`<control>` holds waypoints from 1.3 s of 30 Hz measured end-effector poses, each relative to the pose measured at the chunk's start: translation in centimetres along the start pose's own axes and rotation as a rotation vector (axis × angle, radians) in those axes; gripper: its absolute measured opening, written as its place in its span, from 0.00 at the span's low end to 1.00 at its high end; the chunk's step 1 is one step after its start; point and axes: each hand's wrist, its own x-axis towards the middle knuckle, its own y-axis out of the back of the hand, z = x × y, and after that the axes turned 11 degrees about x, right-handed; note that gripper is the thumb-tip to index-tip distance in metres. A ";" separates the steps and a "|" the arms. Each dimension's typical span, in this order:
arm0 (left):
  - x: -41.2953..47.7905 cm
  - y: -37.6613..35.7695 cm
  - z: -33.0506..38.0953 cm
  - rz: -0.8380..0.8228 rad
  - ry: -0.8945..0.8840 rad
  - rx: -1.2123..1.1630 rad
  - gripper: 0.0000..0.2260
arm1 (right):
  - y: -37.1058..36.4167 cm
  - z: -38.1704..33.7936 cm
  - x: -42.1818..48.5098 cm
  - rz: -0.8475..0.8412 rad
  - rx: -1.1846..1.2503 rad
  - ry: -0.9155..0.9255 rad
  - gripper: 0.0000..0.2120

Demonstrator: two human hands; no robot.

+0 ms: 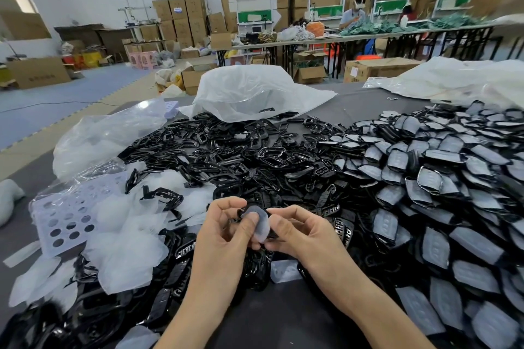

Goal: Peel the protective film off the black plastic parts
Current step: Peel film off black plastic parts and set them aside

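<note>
Part (260, 223) between left hand (226, 232), right hand (300, 235)

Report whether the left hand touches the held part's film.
Touching: in the head view the thumb of the left hand presses the film on the black part.

Left hand (224, 231) and right hand (302, 232) together, fingers curled around one part (262, 228)

One head-worn wide-angle camera, facing forward and down.
It looks from close above the left hand (224, 235) and right hand (303, 235), just below centre; the grey table (363, 102) runs away toward 12 o'clock, corners smeared, perhaps by lens distortion.
</note>
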 end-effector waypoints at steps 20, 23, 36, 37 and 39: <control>-0.5 -0.2 0.3 -0.235 0.083 -0.015 0.10 | 0.8 0.7 0.5 0.098 -0.115 0.115 0.13; -0.3 0.0 0.2 -0.214 0.104 -0.050 0.13 | 1.0 0.4 0.5 0.102 -0.126 0.113 0.16; -0.1 0.1 -0.1 -0.162 0.065 0.101 0.05 | 0.9 0.5 0.6 0.061 -0.152 0.084 0.06; -0.1 0.1 -0.1 -0.158 0.070 0.086 0.05 | 0.9 0.5 0.5 0.061 -0.164 0.091 0.06; -0.2 -0.1 0.0 -0.155 0.084 0.019 0.04 | 0.9 0.3 0.5 0.077 -0.194 0.110 0.06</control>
